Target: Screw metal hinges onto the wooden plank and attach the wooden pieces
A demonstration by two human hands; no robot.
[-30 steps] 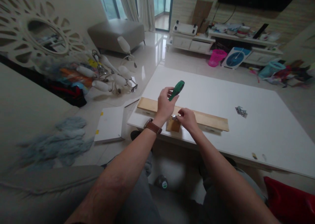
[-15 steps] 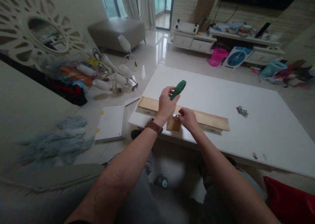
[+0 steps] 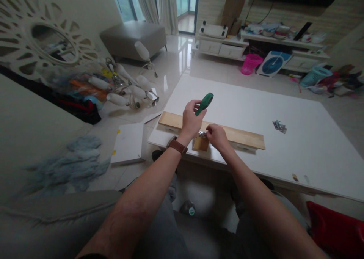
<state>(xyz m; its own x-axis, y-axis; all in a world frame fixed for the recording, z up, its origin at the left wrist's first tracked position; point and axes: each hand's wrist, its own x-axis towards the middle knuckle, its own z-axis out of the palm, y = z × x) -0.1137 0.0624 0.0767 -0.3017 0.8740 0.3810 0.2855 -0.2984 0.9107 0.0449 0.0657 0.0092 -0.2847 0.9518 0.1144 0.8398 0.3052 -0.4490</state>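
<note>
My left hand [image 3: 191,118], with a brown watch strap at the wrist, grips a screwdriver by its green handle [image 3: 205,102]. The handle tilts up and to the right; the shaft is hidden behind the hand. My right hand [image 3: 216,136] is closed, its fingertips pinched at a small shiny metal bracket [image 3: 202,134]. What exactly lies between those fingertips is too small to make out. The bracket sits at the top of a short wooden block [image 3: 201,143]. Behind both hands runs a long wooden board [image 3: 244,137], lying across the near part of a white panel [image 3: 284,156].
Loose metal brackets [image 3: 280,126] lie on the panel to the right, and small bits [image 3: 295,177] near its front edge. A white box-like piece [image 3: 127,143] rests on the floor at left, near a lamp [image 3: 132,84]. A red object [image 3: 332,228] is at lower right.
Both hands keep almost the same pose at the bracket and block. The camera view has shifted very slightly.
</note>
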